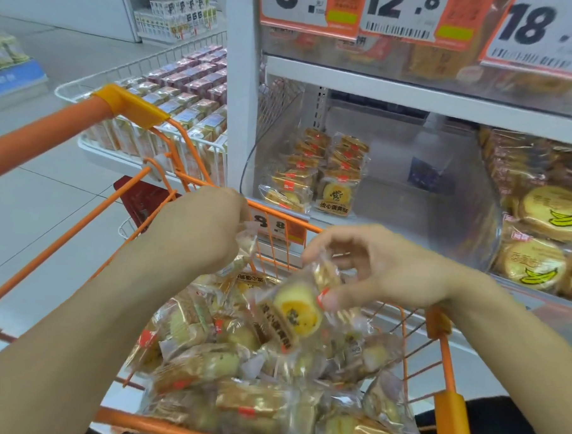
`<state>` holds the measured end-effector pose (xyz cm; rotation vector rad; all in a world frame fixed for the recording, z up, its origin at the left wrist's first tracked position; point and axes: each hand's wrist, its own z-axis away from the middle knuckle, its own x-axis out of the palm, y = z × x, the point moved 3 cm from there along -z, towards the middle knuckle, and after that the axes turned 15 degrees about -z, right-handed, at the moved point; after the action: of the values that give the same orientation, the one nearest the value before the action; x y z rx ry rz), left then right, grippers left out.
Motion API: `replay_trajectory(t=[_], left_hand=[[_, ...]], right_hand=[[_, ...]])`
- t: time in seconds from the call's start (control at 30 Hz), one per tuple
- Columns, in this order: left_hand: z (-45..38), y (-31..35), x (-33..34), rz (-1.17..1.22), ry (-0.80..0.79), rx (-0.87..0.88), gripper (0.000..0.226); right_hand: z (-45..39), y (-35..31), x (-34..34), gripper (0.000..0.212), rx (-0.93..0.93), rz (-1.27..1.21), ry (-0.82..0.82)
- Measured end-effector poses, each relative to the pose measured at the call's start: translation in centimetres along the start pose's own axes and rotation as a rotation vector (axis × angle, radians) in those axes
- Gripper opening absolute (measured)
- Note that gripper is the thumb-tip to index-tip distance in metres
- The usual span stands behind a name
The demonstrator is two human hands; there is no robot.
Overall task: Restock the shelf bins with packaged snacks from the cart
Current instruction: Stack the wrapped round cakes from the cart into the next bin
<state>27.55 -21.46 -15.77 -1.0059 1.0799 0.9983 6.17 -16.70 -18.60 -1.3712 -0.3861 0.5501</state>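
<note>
The right hand [384, 270], right of frame centre, pinches a clear-wrapped egg-yolk pastry packet [295, 310] between thumb and fingertips, lifted just above the heap of packets [254, 379] filling the orange cart [445, 355]. The packet hangs below and to the left of the palm. Its long axis runs on a diagonal from upper right, at the fingers, down toward lower left, and the round yellow label faces the camera, tilted.

The left hand [209, 226], at centre frame, is curled with its back to the camera and grips the crinkled end of another snack wrapper [247, 238] at the cart's far rim. How much of a packet hangs from it cannot be made out.

The target looks to be the clear shelf bin [469, 198] directly above the raised packet in the frame, just beyond the cart's far edge. It holds two short rows of matching pastry packets [329, 172] at its left side, standing on edge with labels facing out; most of the bin is bare. The right hand is the nearer one to that open space. Judging from the rows, the packet would need turning upright, label forward, to match. Further right, a neighbouring bin carries banana-print cakes [550, 212].
</note>
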Motion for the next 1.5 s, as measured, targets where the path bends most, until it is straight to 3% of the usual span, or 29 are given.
replay_trajectory(t=[0.17, 0.27, 0.4, 0.5, 0.57, 0.67, 0.8, 0.87, 1.0, 1.17, 1.27, 1.37, 1.5], left_hand=[[1.5, -0.7, -2.0, 0.470, 0.029, 0.141, 0.024], [2.4, -0.7, -3.1, 0.783, 0.108, 0.265, 0.034], [1.9, 0.3, -3.0, 1.043, 0.181, 0.346, 0.029], [1.3, 1.3, -1.9, 1.210, 0.136, 0.278, 0.028], [0.7, 2.1, -0.7, 1.293, 0.111, 0.214, 0.030], [-0.5, 2.7, 1.3, 0.999, 0.132, 0.186, 0.034], [-1.1, 2.9, 3.7, 0.506, -0.197, 0.249, 0.010], [-0.6, 3.8, 4.8, 0.282, -0.278, 0.307, 0.019], [-0.4, 6.1, 6.9, 0.041, -0.213, 0.283, 0.061], [-1.5, 6.0, 7.3, -0.164, -0.120, 0.266, 0.054], [-1.9, 5.0, 7.1, -0.065, -0.130, 0.313, 0.051], [-1.8, 3.5, 5.5, 0.207, -0.116, 0.272, 0.042], [-1.0, 2.2, 3.6, 0.812, -0.179, 0.126, 0.030]], right_hand=[[0.9, 0.2, -4.1, 0.068, -0.113, -0.667, 0.165], [1.0, 0.0, -4.7, 0.057, -0.144, -0.938, 0.279], [0.6, -0.6, -4.1, 0.026, -0.150, -0.982, 0.479], [0.3, -0.8, -3.1, 0.036, -0.169, -0.972, 0.507], [-0.3, -0.6, -2.0, 0.026, -0.133, -0.919, 0.501], [-1.4, 1.2, -0.1, 0.016, -0.005, -0.842, 0.618], [-1.7, 1.5, 0.3, 0.010, 0.027, -0.690, 0.752], [-1.2, 0.9, -0.7, 0.013, -0.036, -0.592, 0.786], [-0.5, -0.1, -2.2, 0.015, -0.098, -0.338, 0.769], [-0.4, 0.1, -2.1, 0.021, -0.106, -0.093, 0.631], [-0.4, 0.2, -1.9, 0.015, -0.087, -0.048, 0.577], [0.0, 0.3, -2.0, 0.015, -0.097, -0.054, 0.536], [0.6, 0.5, -2.5, 0.010, -0.116, -0.156, 0.557]])
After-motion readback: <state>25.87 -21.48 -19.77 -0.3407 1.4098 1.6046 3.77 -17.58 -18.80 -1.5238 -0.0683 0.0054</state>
